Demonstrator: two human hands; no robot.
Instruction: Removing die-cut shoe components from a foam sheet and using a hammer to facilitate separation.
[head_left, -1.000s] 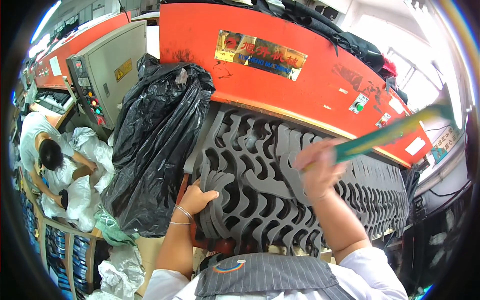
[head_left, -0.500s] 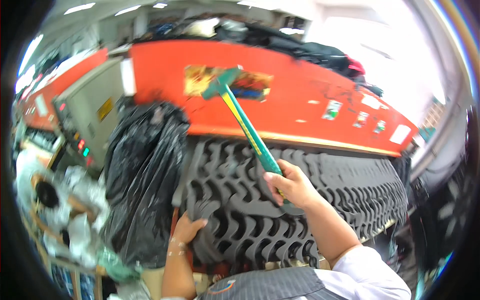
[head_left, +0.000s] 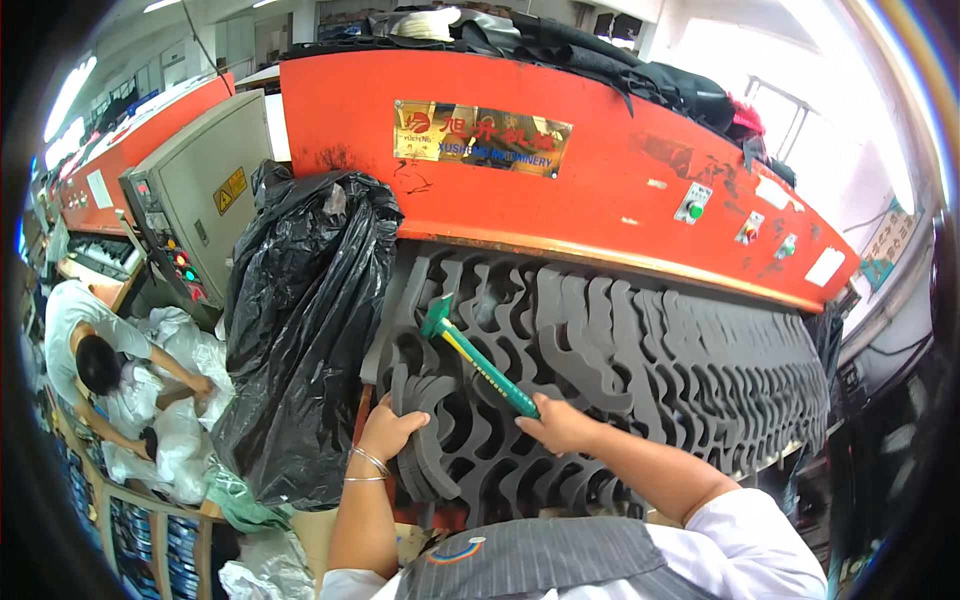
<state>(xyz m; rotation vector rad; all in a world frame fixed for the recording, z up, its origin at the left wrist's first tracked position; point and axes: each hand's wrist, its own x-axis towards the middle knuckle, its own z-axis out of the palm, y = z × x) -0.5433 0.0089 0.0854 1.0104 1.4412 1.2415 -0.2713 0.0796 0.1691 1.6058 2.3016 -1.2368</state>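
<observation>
In my right hand [head_left: 562,424] is a hammer [head_left: 487,372] with a green and yellow handle, gripped near its lower end. Its green head lies low over the cut grey foam sheet [head_left: 690,350], at the sheet's left part; whether it touches cannot be told. My left hand [head_left: 393,428], with silver bangles at the wrist, is wrapped round the edge of a stack of curved grey foam pieces [head_left: 430,455] at the near left corner. The thumb rests on top of the stack. Wavy cut-outs and dark gaps run in rows across the sheet.
A large red machine beam [head_left: 600,140] spans the far side, with a gold plate and small buttons. Left of the foam hangs a black plastic bag [head_left: 305,330], before a grey control cabinet [head_left: 200,190]. At far left a co-worker [head_left: 95,350] bends over clear plastic bags [head_left: 180,440].
The hammer has come down from in front of the red beam to just over the foam, my right hand lowering with it. My left hand now grips a foam stack at the corner.
</observation>
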